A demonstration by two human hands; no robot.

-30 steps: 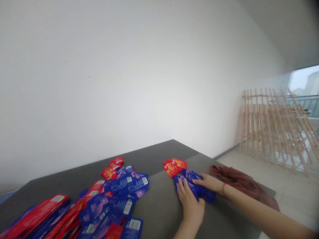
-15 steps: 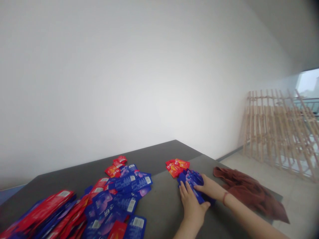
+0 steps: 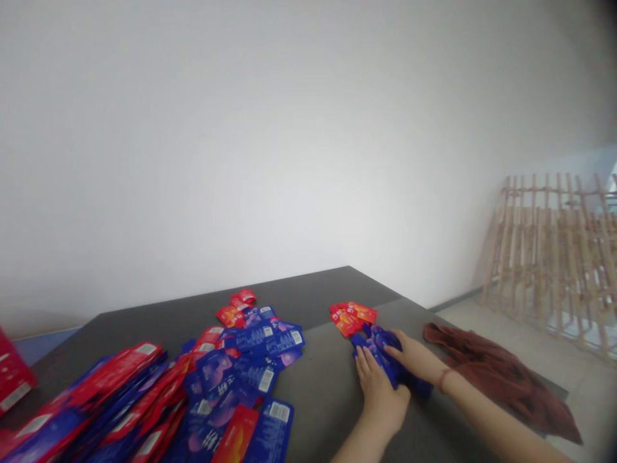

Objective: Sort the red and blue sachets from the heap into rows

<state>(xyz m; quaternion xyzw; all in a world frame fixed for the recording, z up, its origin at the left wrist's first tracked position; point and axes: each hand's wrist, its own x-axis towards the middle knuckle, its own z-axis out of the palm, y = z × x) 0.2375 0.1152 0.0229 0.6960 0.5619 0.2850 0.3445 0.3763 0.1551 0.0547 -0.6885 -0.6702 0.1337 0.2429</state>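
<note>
A bunch of small blue packets (image 3: 377, 341) lies on the grey table between my two hands. My left hand (image 3: 383, 397) presses along the near left side of the bunch, its fingers close together. From the right, my right hand (image 3: 418, 359) curls around the same packets, thumb toward the middle and the other fingers partly hidden. Just beyond them a few red-orange packets (image 3: 353, 317) lie fanned out. To the left spreads a large loose pile of blue packets (image 3: 250, 337) mixed with red ones.
Long overlapping rows of red and blue packets (image 3: 120, 373) fill the front left of the table (image 3: 318, 366). A red box (image 3: 12, 376) shows at the left edge. Brown cloth (image 3: 496, 373) drapes over the right edge. Wooden frames (image 3: 544, 251) lean by the white wall (image 3: 289, 161).
The view has swung slightly left, bringing the red box into sight. Both hands stay on the blue packets, with small shifts of the fingers.
</note>
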